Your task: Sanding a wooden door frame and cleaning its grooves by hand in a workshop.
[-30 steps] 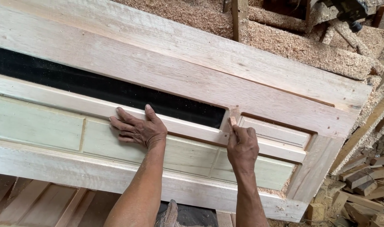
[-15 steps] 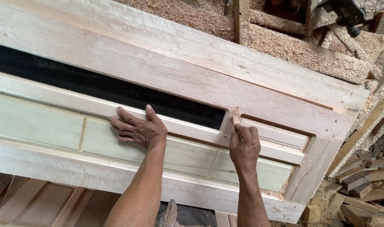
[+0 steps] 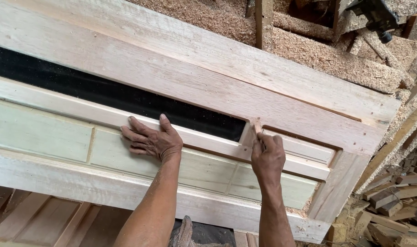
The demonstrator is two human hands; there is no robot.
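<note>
One large unfinished wooden door [image 3: 181, 87] lies flat across the view, and two hands work on it. Along its near side run recessed panels: three pale ones in a row, from the greenish panel [image 3: 34, 135] at far left to one under the right forearm, plus one smaller panel [image 3: 304, 147] further right. Above them a single long dark opening [image 3: 103, 93] gapes in the door, with nothing showing in it but black.

The left hand [image 3: 151, 141] lies flat on the rail just below that opening, fingers spread apart and pressed to the wood, gripping nothing. Further right, the right hand [image 3: 267, 155] is closed around a small wooden block [image 3: 257, 128], whose tip pokes out above the fingers and touches the door at the joint where the opening's right end meets the short upright.

Beyond the door's far edge, heaps of sawdust [image 3: 309, 45] bank up. At far right, a pile of wood offcuts [image 3: 395, 201], too many to count, lies on the ground.
</note>
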